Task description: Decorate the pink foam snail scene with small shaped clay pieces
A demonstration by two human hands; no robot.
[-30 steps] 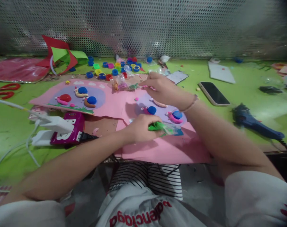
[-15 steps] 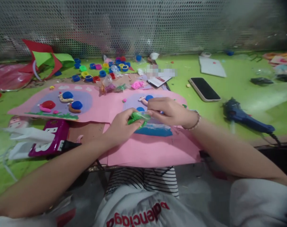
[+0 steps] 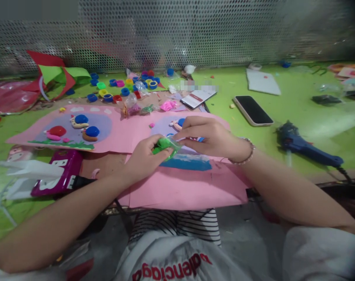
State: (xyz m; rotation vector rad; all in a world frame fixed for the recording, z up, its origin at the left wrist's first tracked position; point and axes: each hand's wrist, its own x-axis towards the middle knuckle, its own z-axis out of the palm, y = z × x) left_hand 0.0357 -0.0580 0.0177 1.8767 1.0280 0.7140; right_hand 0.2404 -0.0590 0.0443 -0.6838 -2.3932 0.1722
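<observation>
My left hand is closed around a small clear plastic bag of green clay. At the bag's right edge, my right hand has thumb and forefinger pinched on the plastic. Both hands are above a pink sheet with a blue painted strip. Behind them a lilac patch carries clay snails, partly hidden by my right hand. To the left, another pink sheet bears a red-shelled snail and two blue-shelled ones.
A phone and a blue glue gun lie to the right. On the left stands a purple power box with a plug in it. Several small coloured tubs and plastic scraps are at the back, before a perforated metal panel.
Both hands and the bag have shifted slightly left. My right fingers have opened out a little from a tighter curl, still at the bag's edge.
</observation>
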